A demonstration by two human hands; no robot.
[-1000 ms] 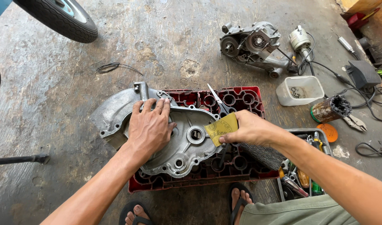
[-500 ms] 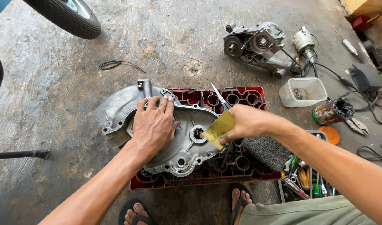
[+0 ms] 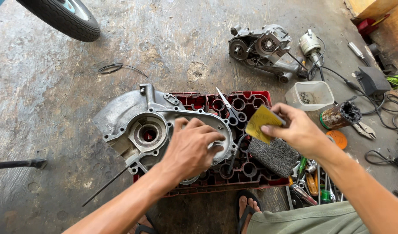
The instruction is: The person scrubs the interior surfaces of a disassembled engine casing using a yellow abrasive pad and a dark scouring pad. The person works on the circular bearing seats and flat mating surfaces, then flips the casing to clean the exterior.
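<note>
We look through one camera worn on the head, facing steeply down at the concrete floor [image 3: 47,130] from close above. Our own forearms enter from the bottom edge, with sandalled feet [image 3: 246,212] directly below. The view reaches a tyre [image 3: 60,17] at the top left and tools at the right edge.

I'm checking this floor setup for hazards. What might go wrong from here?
The engine casing overhangs the red crate, so pressure from the left hand might tip it. Scissors lie close to the right hand holding yellow sandpaper. Cables sprawl nearby, a tripping risk.
</note>
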